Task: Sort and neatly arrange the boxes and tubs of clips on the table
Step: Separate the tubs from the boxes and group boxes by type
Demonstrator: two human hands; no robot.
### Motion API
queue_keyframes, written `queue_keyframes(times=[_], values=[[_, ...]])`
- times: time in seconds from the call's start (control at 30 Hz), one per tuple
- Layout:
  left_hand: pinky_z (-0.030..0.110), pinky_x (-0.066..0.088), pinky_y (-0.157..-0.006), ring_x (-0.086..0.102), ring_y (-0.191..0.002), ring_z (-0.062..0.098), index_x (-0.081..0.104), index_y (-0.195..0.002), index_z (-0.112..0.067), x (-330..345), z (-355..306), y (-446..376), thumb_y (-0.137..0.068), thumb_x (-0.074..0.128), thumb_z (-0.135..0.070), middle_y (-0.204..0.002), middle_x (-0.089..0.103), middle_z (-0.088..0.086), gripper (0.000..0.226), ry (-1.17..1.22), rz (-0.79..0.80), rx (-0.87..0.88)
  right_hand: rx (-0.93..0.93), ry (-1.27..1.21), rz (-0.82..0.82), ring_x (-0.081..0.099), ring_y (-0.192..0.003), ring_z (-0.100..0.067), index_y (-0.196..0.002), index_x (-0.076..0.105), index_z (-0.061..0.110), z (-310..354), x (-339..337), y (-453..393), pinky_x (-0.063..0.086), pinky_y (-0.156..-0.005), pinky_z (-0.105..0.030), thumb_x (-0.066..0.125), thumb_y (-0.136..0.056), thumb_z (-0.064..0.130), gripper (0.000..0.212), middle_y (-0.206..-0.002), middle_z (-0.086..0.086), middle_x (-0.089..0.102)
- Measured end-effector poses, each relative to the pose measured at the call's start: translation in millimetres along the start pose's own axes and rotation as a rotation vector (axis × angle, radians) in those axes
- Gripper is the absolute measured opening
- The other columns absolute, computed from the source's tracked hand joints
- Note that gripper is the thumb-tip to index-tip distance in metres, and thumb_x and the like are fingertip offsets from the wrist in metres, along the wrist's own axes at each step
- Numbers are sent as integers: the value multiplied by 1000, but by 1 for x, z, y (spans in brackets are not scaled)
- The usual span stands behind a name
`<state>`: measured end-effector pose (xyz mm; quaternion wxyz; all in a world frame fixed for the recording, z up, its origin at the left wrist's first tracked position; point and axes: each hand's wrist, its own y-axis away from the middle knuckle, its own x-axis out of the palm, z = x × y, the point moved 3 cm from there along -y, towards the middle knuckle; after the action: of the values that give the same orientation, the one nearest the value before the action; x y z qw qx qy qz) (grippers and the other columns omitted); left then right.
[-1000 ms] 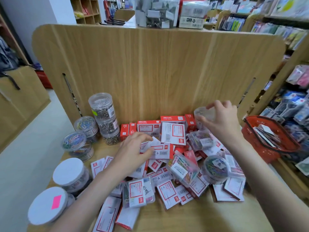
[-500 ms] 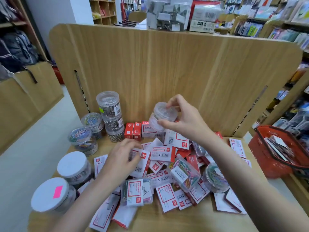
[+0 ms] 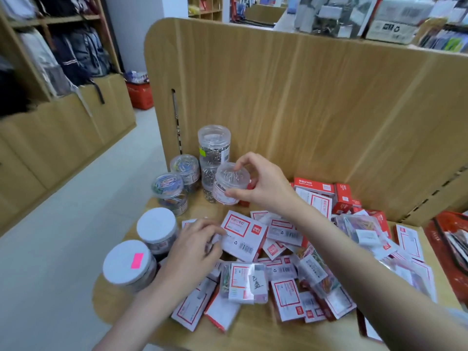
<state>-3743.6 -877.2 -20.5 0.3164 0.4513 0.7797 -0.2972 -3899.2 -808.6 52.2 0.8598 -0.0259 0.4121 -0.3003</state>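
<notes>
Clear tub held upright beside the stacked tubs

While the right hand [image 3: 263, 188] grips a small clear tub [image 3: 229, 184] of silver clips, fingers curled over its lid and thumb on its labelled side, the tub stands upright, long axis vertical, lid upward, just beside the tall stack of clear tubs [image 3: 214, 158] at the back left of the desk [image 3: 253, 330]. Whether its base touches the desk I cannot tell. The left hand [image 3: 192, 249] pinches the edge of a white and red box [image 3: 243, 235] that lies flat, label up, tilted on a loose heap of similar boxes [image 3: 316, 262]. Two white-lidded tubs [image 3: 141, 252] stand at the front left corner, one bearing a pink sticker; tubs of coloured clips [image 3: 174, 186] sit behind them. A wooden partition [image 3: 316, 97] backs the desk. Shop shelves with bags [image 3: 63, 54] line the left; a red basket [image 3: 448, 247] sits at right
</notes>
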Motion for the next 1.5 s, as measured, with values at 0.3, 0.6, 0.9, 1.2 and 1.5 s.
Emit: queue_keyframes(times=[0.3, 0.6, 0.9, 1.2, 1.5], values=[[12, 16, -97, 26, -135, 16, 45, -133, -20, -5, -2, -2, -85, 58, -11, -145, 29, 1, 50, 55, -64, -50, -83, 202, 89, 44, -86, -17, -94, 51, 14, 6, 31, -4, 29, -70, -26, 80, -67, 31, 43, -91, 4, 47], [19, 23, -98, 26, -133, 16, 41, -134, -19, 0, -2, 2, -91, 49, -21, -147, 27, 0, 44, -19, 80, -100, -119, 310, 175, 44, -99, -23, -101, 50, 8, 1, 48, 3, 39, -83, -34, 75, -73, 21, 40, -112, -8, 43], [21, 18, -106, 13, -141, 13, 39, -137, -25, -1, 0, 9, -95, 45, -27, -155, 14, 2, 43, -26, 126, -134, -354, 480, 99, 42, -86, -26, -92, 54, 1, 6, 51, 7, 41, -67, -35, 73, -69, 9, 31, -98, -17, 51], [16, 17, -103, 15, -139, 7, 39, -137, -28, -6, -2, 21, -96, 43, -29, -154, 12, -9, 41, 2, 124, -102, -356, 623, 100, 49, -91, -33, -98, 58, 2, 10, 56, 0, 43, -50, -32, 63, -75, -2, 24, -97, -17, 52], [21, 14, -109, 12, -141, 9, 38, -139, -23, -2, 4, 25, -96, 42, -32, -155, 13, -3, 44, -32, 121, -103, 6, 442, 189, 50, -95, -25, -97, 49, 12, 13, 58, -3, 45, -73, -36, 70, -75, 45, 45, -101, -8, 52]])
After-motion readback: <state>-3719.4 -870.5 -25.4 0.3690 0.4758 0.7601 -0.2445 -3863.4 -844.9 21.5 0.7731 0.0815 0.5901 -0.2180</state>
